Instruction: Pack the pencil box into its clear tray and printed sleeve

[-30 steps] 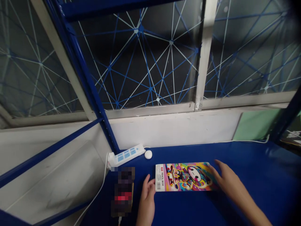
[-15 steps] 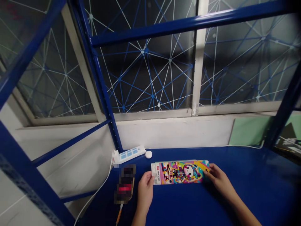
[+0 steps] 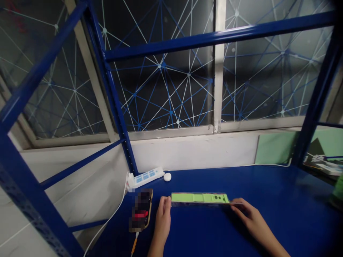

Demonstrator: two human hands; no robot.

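A long pencil box stands tilted up on the blue table, its green side facing me and its coloured cover turned away. My left hand grips its left end with curled fingers. My right hand grips its right end. Both forearms reach in from the bottom edge.
A phone on a cable lies left of my left hand. Behind it are a white power strip and a small white round thing. Blue shelf posts and a beam frame the table. A window stands behind.
The pencil box has been lifted from lying flat with its coloured cover up to standing on edge, green side toward me. Both hands closed on its ends. The camera tilted up.
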